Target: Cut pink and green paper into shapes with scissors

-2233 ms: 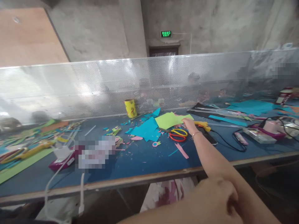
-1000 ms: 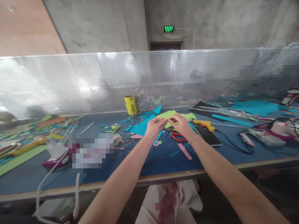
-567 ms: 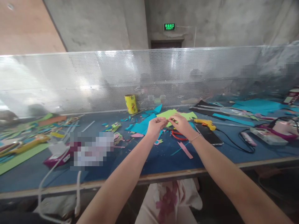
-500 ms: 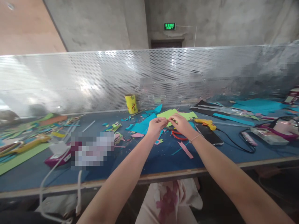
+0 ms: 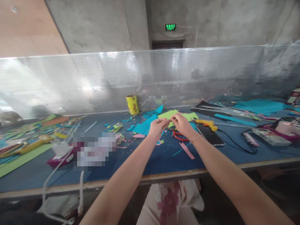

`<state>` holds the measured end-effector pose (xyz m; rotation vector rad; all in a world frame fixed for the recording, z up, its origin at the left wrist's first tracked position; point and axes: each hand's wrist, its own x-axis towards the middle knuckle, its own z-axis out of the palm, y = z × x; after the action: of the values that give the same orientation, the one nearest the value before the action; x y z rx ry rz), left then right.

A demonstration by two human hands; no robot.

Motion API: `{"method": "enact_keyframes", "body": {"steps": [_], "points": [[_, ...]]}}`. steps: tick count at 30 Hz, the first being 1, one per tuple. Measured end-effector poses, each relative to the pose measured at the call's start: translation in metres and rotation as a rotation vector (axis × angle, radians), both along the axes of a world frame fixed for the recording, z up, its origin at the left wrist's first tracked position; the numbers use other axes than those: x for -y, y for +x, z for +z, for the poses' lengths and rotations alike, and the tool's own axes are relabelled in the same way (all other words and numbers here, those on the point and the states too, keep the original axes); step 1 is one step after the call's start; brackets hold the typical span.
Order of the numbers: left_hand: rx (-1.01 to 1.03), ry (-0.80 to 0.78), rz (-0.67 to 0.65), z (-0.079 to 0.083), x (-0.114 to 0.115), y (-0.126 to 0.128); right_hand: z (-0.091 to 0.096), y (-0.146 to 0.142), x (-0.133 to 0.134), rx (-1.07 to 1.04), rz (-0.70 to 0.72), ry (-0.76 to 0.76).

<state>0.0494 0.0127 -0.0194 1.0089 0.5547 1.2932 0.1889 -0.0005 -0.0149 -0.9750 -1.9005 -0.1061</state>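
My left hand (image 5: 159, 126) and my right hand (image 5: 180, 122) meet fingertip to fingertip above the middle of the table. Both are closed in a pinch; whatever they hold is too small to make out. Beneath and behind them lie blue paper (image 5: 143, 125) and light green paper (image 5: 170, 115). Red-handled scissors (image 5: 180, 136) rest by my right wrist, partly covered by it. A pink paper strip (image 5: 187, 151) lies nearer to me, and a small pink and blue paper ring (image 5: 159, 142) sits below my left hand.
A yellow hot glue gun (image 5: 207, 124) and a black phone (image 5: 212, 137) lie to the right. Farther left are a yellow roll (image 5: 132, 105), paper scraps (image 5: 117, 127) and a purple power strip (image 5: 62, 158) with white cables. A perforated metal screen (image 5: 112, 81) borders the table's back.
My hands stay pinched together in nearly the same place, with slight finger movement. The whole view has shifted a little; the things on the table have not moved.
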Motion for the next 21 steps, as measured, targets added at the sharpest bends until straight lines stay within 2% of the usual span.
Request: {"method": "enact_keyframes", "body": {"steps": [2,4,6,8,10,12,16,18,21], "points": [[-0.071,0.039,0.037,-0.001,0.000,0.000,-0.002,0.003,-0.005,-0.035,-0.017,-0.004],[-0.284,0.161,0.114,-0.002,0.003,0.001,-0.005,0.009,-0.011,-0.070,-0.067,-0.012],[-0.636,0.382,0.176,-0.003,0.010,0.003,-0.008,0.017,-0.018,-0.066,-0.164,-0.025],[-0.994,0.654,0.172,-0.004,0.022,0.006,-0.011,0.027,-0.023,-0.003,-0.297,-0.064],[-1.281,0.826,0.232,-0.007,0.035,0.011,-0.013,0.037,-0.024,0.081,-0.415,-0.124],[-1.460,0.891,0.279,-0.012,0.044,0.016,-0.014,0.046,-0.022,0.137,-0.534,-0.136],[-1.581,0.941,0.314,-0.023,0.049,0.025,-0.014,0.055,-0.017,0.139,-0.734,-0.087],[-1.604,0.946,0.276,-0.027,0.047,0.026,-0.012,0.057,-0.017,0.105,-0.701,-0.154],[-1.606,0.907,0.165,-0.027,0.045,0.025,-0.008,0.056,-0.021,-0.083,-0.442,-0.248]]}}
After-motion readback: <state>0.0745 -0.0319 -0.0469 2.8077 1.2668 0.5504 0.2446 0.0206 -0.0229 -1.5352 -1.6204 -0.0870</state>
